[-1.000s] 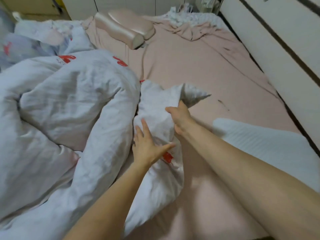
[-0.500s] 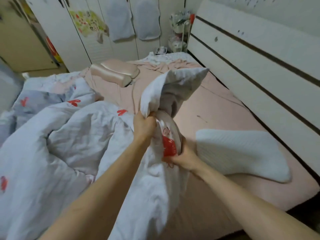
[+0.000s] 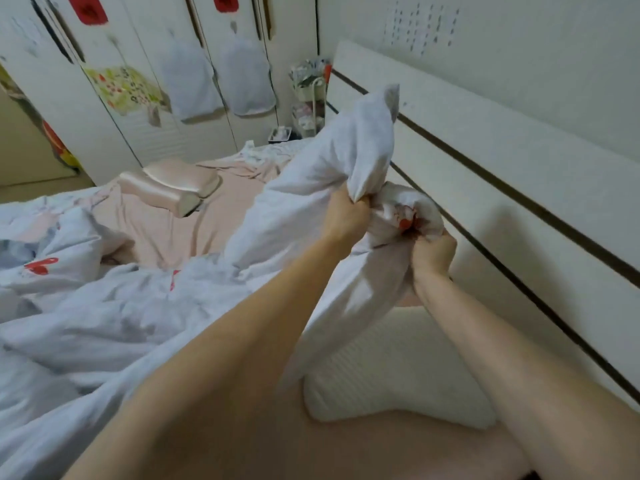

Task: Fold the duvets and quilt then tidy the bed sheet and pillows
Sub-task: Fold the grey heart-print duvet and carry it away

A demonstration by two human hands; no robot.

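The left hand (image 3: 346, 216) and the right hand (image 3: 433, 252) both squeeze a bunched corner of the white duvet (image 3: 311, 188), held up over the pink bed sheet (image 3: 180, 230). A white pillow (image 3: 398, 368) lies under the duvet. A pink pillow (image 3: 169, 188) sits far behind it.

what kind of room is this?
A home bedroom, most likely: a bed in a pink sheet against a white headboard, two pillows on it, wardrobe doors behind. Both hands grip a white duvet.
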